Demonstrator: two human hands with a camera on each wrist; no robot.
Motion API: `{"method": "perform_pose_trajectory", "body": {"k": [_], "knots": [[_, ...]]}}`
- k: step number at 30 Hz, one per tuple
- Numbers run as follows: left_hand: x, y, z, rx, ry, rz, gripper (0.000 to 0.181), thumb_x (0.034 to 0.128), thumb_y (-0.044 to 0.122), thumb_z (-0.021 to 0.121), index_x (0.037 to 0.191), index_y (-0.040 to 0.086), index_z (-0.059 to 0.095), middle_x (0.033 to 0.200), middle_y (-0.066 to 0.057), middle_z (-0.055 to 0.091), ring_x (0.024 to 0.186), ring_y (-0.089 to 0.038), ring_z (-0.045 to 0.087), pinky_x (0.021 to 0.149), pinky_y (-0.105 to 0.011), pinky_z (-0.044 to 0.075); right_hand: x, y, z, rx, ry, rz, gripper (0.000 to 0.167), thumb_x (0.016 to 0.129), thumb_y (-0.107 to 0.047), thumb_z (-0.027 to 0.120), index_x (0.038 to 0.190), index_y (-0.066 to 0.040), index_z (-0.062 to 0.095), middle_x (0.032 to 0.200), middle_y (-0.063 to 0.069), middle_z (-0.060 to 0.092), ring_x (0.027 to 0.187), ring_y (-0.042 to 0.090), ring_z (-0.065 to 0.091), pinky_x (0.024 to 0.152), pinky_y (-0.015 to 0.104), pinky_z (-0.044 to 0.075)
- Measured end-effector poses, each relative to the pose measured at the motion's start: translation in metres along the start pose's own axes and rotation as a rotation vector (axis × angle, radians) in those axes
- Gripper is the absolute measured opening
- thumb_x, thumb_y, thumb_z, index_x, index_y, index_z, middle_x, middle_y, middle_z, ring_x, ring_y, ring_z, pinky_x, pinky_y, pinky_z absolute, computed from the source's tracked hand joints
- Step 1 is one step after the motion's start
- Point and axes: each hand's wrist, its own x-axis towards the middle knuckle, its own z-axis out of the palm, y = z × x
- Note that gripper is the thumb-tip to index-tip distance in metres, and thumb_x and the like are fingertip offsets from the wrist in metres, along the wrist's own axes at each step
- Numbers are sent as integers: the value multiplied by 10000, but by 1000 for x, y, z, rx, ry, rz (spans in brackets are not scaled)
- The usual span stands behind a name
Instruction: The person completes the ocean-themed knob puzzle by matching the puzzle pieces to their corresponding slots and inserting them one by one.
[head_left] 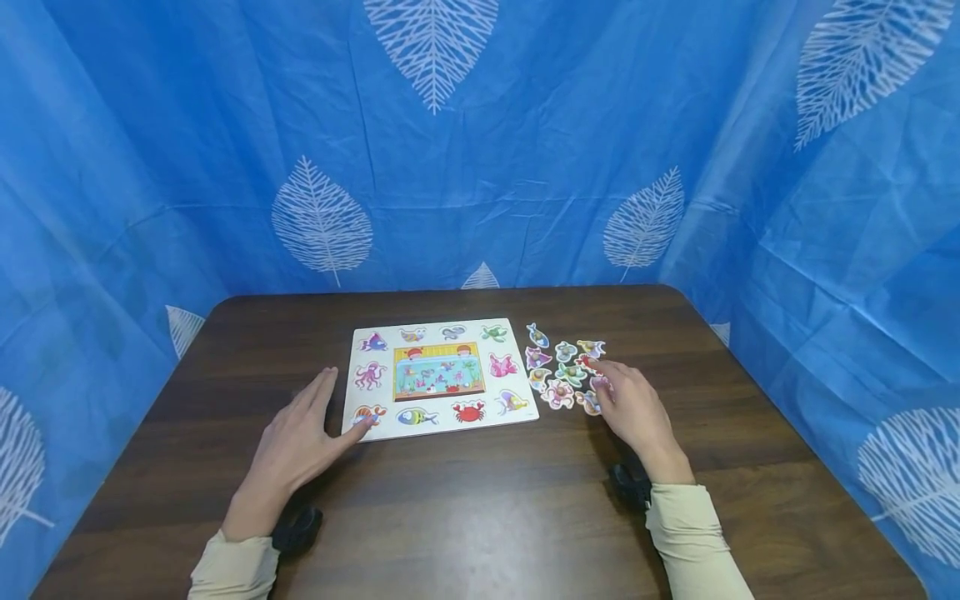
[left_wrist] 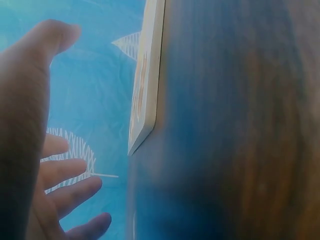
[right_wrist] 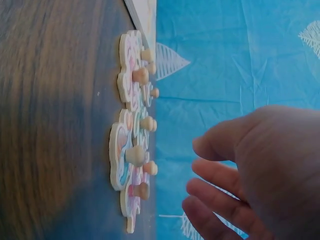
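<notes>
A white puzzle board point(head_left: 438, 417) printed with sea animals around an aquarium picture lies flat on the table. At its near left corner is my left hand point(head_left: 296, 442), fingers straight and thumb spread over the corner; the left wrist view shows that hand holding nothing. Right of the board lies a cluster of wooden sea-animal pieces point(head_left: 558, 393) with small round knobs. My right hand point(head_left: 637, 412) hovers at the cluster's right side, its fingers loosely bent. In the right wrist view, a gap separates the fingers from the knobbed pieces point(right_wrist: 120, 155). Some pieces are partly hidden by this hand.
The dark wooden table point(head_left: 480, 517) reaches back to a blue curtain point(head_left: 480, 167) with white leaf prints, which also closes off both sides. A black wrist camera point(head_left: 297, 531) is strapped at the left wrist, another point(head_left: 630, 487) at the right.
</notes>
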Motion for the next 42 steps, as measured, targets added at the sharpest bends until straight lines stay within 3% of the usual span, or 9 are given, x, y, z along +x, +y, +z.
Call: {"method": "perform_pose_trajectory", "body": {"k": [8, 14, 23, 37, 42], "knots": [[1, 2, 3, -65, -26, -30, 1119, 885, 773, 574, 1649, 56, 181, 1654, -276, 273, 1461, -520, 351, 1067, -735, 397, 0, 1, -1, 12, -65, 6, 321, 924, -19, 697, 1240, 39, 695, 1201, 268, 695, 1098, 449, 663, 967, 616, 523], [1, 2, 9, -109, -58, -58, 1106, 887, 724, 626, 1655, 77, 164, 1644, -282, 287, 1441, -530, 378, 1056, -732, 414, -2, 0, -3, 27, -138, 44, 274, 919, -25, 703, 1188, 29, 716, 1102, 215, 715, 906, 313, 671, 846, 552, 568], [1, 2, 15, -133, -70, -17, 1034, 885, 635, 708, 1602, 8, 308, 1604, -277, 371, 1404, -491, 450, 1073, -687, 432, -2, 3, -4, 44, -216, 54, 234, 904, -28, 736, 1135, 10, 733, 870, 65, 658, 732, 178, 562, 653, 336, 482], [3, -2, 18, -148, -82, 27, 1005, 903, 519, 749, 1597, -39, 282, 1610, -297, 346, 1433, -493, 411, 1113, -664, 404, -1, 5, -3, 42, -189, 16, 158, 910, 19, 724, 1065, 6, 746, 918, 122, 740, 787, 229, 670, 728, 488, 570], [2, -3, 19, -146, -82, 38, 996, 905, 519, 749, 1590, -45, 297, 1606, -296, 357, 1437, -491, 407, 1116, -662, 402, -1, 7, -2, 45, -207, 30, 115, 923, -5, 730, 1033, -18, 760, 912, 98, 741, 776, 212, 644, 735, 479, 557]]}}
